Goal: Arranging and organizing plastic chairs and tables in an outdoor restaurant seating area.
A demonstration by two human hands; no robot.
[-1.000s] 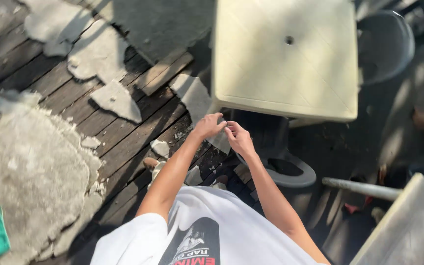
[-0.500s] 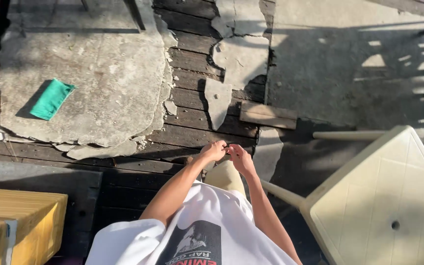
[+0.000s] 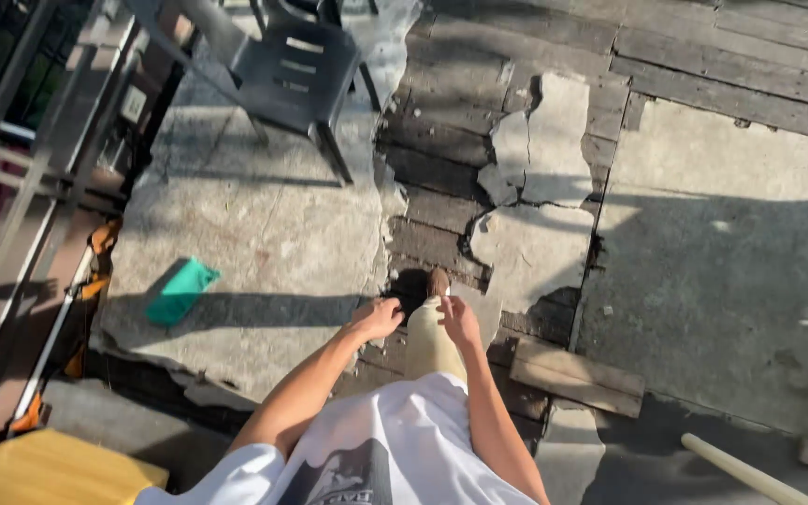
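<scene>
Bare hands [image 3: 418, 320] (curled) over cracked concrete [image 3: 254, 243]

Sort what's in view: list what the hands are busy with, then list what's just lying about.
In hand:
- left hand, closed, in front of the body
- right hand, close beside it
- whether either holds anything cannot be told

Lying about:
- green cloth on the cracked concrete
- dark plastic chair
- loose wooden plank
- pale pole
- yellow box
</scene>
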